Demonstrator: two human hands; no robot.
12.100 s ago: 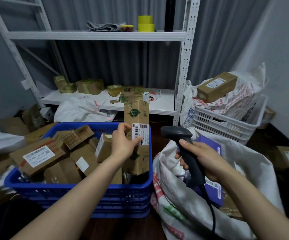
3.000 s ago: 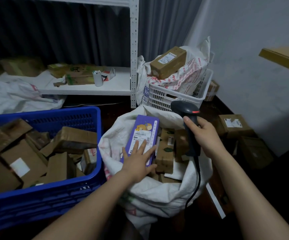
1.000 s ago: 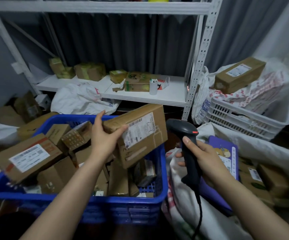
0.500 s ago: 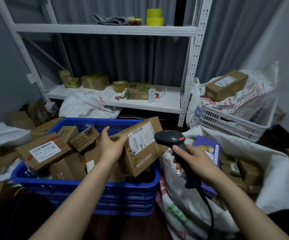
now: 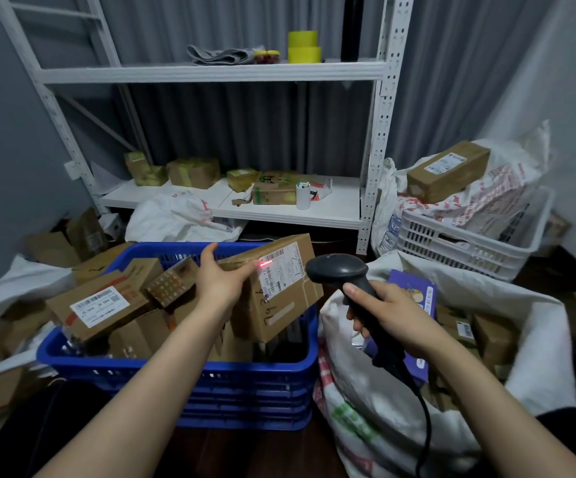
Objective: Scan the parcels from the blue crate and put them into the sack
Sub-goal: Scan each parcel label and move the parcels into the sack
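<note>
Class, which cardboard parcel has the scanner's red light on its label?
The parcel held by the left hand over the blue crate; the others show no red light.

left hand (image 5: pixel 222 282): bare, uncovered to the fingertips.
right hand (image 5: pixel 388 315): bare, uncovered to the fingertips.
left forearm (image 5: pixel 162 367): bare along all its visible length.
right forearm (image 5: pixel 479 395): bare along all its visible length.
black fabric patch (image 5: pixel 48 419): lower left, below the left forearm; garment type cannot be told.

- We see the left hand (image 5: pixel 222 282) holding a cardboard parcel (image 5: pixel 279 312) over the blue crate (image 5: pixel 210 369), its label (image 5: pixel 282 272) facing the scanner (image 5: pixel 338 270).
- The right hand (image 5: pixel 393 315) grips the scanner; a red light (image 5: pixel 265 264) falls on the label.
- Right of the crate we find the white sack (image 5: pixel 359 401), a purple box (image 5: pixel 417 288) inside.
</note>
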